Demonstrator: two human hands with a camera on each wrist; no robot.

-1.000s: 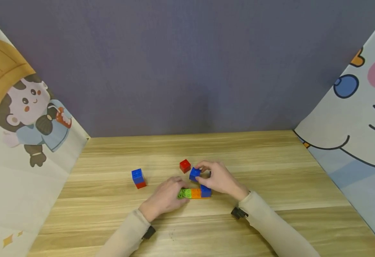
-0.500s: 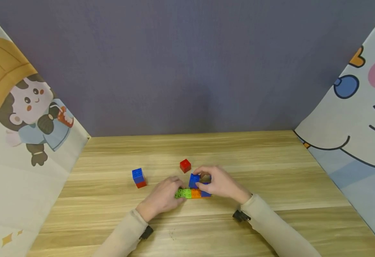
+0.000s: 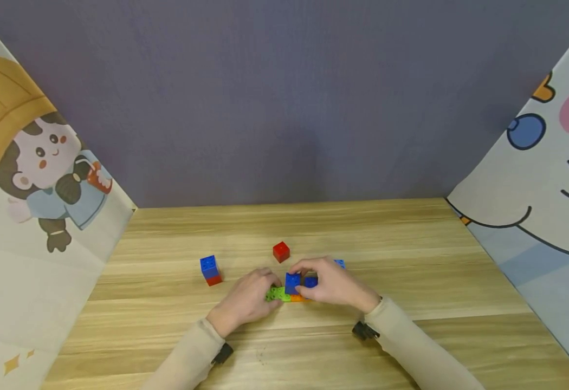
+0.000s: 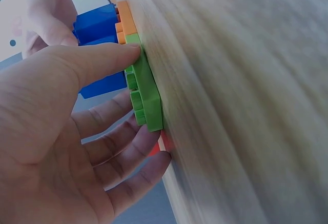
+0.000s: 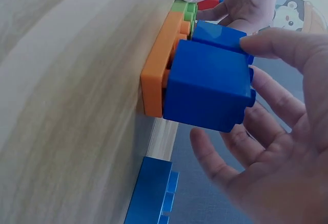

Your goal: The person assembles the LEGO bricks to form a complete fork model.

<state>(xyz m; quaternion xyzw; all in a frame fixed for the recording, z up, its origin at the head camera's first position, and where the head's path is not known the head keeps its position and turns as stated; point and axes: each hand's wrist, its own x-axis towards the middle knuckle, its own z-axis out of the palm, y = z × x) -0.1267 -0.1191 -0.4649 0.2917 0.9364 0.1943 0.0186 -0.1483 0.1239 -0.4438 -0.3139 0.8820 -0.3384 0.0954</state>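
My left hand (image 3: 247, 300) holds a low green building brick (image 3: 279, 293) flat on the table, thumb on the near side and fingers on the far side. An orange brick (image 5: 159, 70) adjoins its right end, and a blue brick (image 5: 205, 85) sits on the orange one's outer end. Between thumb and fingers, my right hand (image 3: 330, 284) pinches another blue brick (image 3: 292, 283) over the row, just left of that mounted one. Whether its underside touches the studs cannot be told. In the left wrist view my thumb partly covers the blue bricks.
A single red brick (image 3: 281, 252) lies behind the row. Farther left stands a blue brick on a red one (image 3: 209, 265). A lighter blue brick (image 3: 340, 264) lies behind my right hand, partly hidden. A grey-blue wall (image 3: 284, 108) closes the table's back.
My right hand has brought its blue brick toward me and slightly left, from behind the row to over it. The lighter blue brick now shows past that hand. My left hand stays at the green brick.
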